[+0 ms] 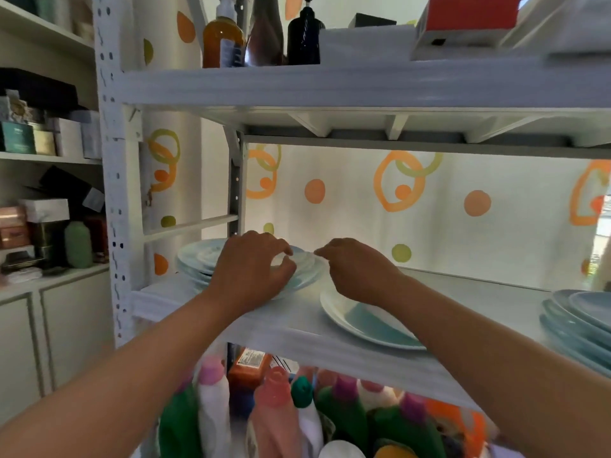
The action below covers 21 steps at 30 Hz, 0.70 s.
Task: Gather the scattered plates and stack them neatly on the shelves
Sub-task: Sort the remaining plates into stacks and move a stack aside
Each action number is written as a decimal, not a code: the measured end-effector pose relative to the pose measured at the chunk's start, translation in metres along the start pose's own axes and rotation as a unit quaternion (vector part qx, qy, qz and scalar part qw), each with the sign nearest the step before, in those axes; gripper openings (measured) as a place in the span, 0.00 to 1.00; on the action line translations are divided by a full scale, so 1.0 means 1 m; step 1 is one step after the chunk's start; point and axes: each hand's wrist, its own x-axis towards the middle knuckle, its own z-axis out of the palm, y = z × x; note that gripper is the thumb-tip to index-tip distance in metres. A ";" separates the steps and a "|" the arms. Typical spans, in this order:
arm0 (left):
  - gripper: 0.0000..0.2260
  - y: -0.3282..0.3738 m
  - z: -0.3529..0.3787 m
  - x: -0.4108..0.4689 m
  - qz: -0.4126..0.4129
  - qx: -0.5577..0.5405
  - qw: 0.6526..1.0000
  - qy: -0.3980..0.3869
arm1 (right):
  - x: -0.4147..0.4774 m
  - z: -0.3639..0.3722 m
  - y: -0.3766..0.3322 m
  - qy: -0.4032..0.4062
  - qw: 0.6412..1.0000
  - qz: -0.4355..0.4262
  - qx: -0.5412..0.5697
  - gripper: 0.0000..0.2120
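Glossy, smooth ceramic-looking plates (198, 256) sit on a white painted metal shelf (297, 325) with a matt surface.

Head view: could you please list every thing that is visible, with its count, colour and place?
left plate stack: one, pale blue-white, middle shelf, left.
single plate: one, white with teal centre, middle shelf, front.
right plate stack: one, light blue, middle shelf, right edge.
rack: one, white.
top bottles: three, amber, brownish, dark, top shelf.
lower bottles: several, mixed colours, below, blurred.
small boxes: several, mixed colours, left shelving.
backdrop: one, white with orange and green circles, behind.
left grip: bare hand, curled over the left plate stack.
right grip: bare hand, fingertips at that stack's rim; pinch unclear.
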 end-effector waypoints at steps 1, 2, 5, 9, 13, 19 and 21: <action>0.19 0.013 0.005 0.002 0.010 -0.020 1.000 -0.001 | -0.007 -0.005 0.007 0.000 1.000 0.020 0.001 0.19; 0.17 0.025 0.011 0.003 0.014 -0.038 0.999 -0.010 | -0.015 -0.011 0.014 -0.004 0.999 0.042 0.003 0.18; 0.12 0.055 0.029 0.007 0.011 -0.069 0.996 -0.058 | -0.039 -0.026 0.035 -0.037 0.994 0.103 0.020 0.20; 0.14 0.078 0.054 0.012 -0.029 -0.069 0.990 -0.121 | -0.070 -0.037 0.049 -0.072 0.980 0.167 0.086 0.31; 0.19 0.082 0.078 0.017 -0.034 -0.035 0.976 -0.210 | -0.092 -0.032 0.047 -0.124 0.972 0.184 0.077 0.38; 0.16 0.092 0.094 0.016 -0.094 -0.111 0.963 -0.229 | -0.105 -0.015 0.036 -0.117 0.981 0.152 0.001 0.24; 0.17 0.099 0.094 0.013 -0.110 -0.133 0.960 -0.222 | -0.105 -0.012 0.034 -0.107 0.983 0.150 -0.011 0.20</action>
